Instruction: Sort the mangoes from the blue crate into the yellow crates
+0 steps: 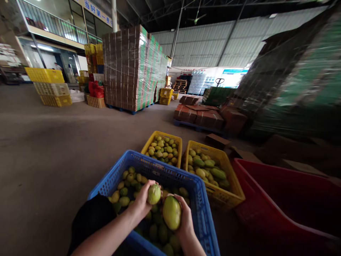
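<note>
My left hand (143,200) is wrapped round a smaller green-yellow mango (154,194), its rounded end facing me. Beside it, a larger, smooth green-yellow mango (172,212) rests in the curled fingers of my right hand (185,217). Both hands are above a big blue crate (201,192) with slatted walls. Many loose green and yellow mangoes (124,201) lie in that crate, partly hidden by my arms. The far sides of the fingers are hidden behind the fruit.
Beyond the blue crate stand two yellow crates of fruit, a left one (180,142) and a right one (234,188). A red tub (266,206) is at the right. Flattened cardboard (207,119) lies on a pallet; wrapped box stacks (122,67) rise behind.
</note>
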`<action>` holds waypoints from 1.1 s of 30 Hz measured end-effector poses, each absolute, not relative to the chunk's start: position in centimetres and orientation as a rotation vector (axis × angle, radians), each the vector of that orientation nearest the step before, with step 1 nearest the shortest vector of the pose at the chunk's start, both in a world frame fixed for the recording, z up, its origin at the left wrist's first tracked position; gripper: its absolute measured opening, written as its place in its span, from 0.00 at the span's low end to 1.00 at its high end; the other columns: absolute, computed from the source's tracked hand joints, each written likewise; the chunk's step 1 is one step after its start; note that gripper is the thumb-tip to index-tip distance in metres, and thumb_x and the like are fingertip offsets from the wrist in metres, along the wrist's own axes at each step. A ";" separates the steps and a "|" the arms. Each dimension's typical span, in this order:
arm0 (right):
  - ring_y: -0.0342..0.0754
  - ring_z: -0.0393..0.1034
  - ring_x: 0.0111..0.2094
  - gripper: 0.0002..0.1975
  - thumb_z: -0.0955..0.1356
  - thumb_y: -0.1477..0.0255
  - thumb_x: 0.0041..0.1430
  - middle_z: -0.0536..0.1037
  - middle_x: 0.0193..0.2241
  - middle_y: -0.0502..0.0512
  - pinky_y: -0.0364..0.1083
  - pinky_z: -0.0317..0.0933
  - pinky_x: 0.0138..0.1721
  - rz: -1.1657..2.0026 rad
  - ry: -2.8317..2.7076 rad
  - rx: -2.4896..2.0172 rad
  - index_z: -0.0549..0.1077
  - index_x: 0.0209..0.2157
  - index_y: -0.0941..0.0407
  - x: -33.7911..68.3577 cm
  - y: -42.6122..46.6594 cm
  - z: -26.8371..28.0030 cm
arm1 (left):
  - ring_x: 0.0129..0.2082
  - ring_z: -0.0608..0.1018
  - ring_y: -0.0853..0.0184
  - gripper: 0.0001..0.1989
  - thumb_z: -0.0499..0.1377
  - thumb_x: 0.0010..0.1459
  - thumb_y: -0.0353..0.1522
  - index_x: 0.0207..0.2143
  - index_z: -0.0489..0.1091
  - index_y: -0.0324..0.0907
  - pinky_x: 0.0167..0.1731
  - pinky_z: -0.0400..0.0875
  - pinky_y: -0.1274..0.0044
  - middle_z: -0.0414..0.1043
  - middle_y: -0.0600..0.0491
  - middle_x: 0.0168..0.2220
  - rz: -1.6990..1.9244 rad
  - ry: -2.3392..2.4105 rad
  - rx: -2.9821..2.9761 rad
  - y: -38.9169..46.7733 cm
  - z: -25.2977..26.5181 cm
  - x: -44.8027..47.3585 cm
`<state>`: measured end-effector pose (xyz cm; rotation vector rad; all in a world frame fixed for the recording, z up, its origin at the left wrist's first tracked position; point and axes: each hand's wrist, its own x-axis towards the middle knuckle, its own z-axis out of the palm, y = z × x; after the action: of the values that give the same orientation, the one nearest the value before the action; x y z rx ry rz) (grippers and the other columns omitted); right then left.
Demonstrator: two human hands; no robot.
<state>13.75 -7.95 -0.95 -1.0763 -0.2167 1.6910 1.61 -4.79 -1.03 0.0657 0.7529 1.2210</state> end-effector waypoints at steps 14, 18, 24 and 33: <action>0.49 0.73 0.23 0.06 0.69 0.69 0.47 0.74 0.17 0.50 0.45 0.67 0.23 1.771 -0.146 -1.162 0.69 0.26 0.56 13.5 -8.1 -1.6 | 0.29 0.79 0.62 0.11 0.53 0.60 0.35 0.38 0.68 0.35 0.28 0.77 0.71 0.75 0.46 0.29 1.147 0.736 -0.089 -4.9 -1.9 -1.8; 0.48 0.71 0.21 0.11 0.69 0.67 0.46 0.75 0.20 0.51 0.42 0.59 0.15 1.809 -0.323 -1.131 0.70 0.32 0.57 13.5 -7.9 -1.8 | 0.22 0.78 0.64 0.17 0.46 0.64 0.37 0.39 0.69 0.33 0.19 0.73 0.78 0.75 0.43 0.26 0.999 0.815 0.021 -4.9 -2.0 -3.0; 0.48 0.71 0.27 0.28 0.73 0.70 0.40 0.74 0.31 0.47 0.42 0.63 0.18 1.633 -0.693 -1.053 0.65 0.46 0.50 12.9 -8.5 -2.1 | 0.07 0.64 0.72 0.23 0.45 0.62 0.45 0.32 0.69 0.37 0.07 0.51 0.83 0.67 0.53 0.13 0.879 1.068 0.332 -5.7 -2.3 -3.8; 0.44 0.69 0.27 0.42 0.76 0.79 0.32 0.74 0.33 0.48 0.43 0.68 0.24 1.775 -0.733 -0.952 0.64 0.52 0.48 12.6 -8.9 -2.6 | 0.06 0.61 0.73 0.41 0.36 0.55 0.60 0.32 0.73 0.34 0.08 0.47 0.82 0.65 0.52 0.11 0.643 1.020 0.758 -6.6 -2.4 -5.0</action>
<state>12.62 -8.87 -2.64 -0.9523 -0.7326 1.7750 -4.95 -6.63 -2.41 0.7577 1.0198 0.6431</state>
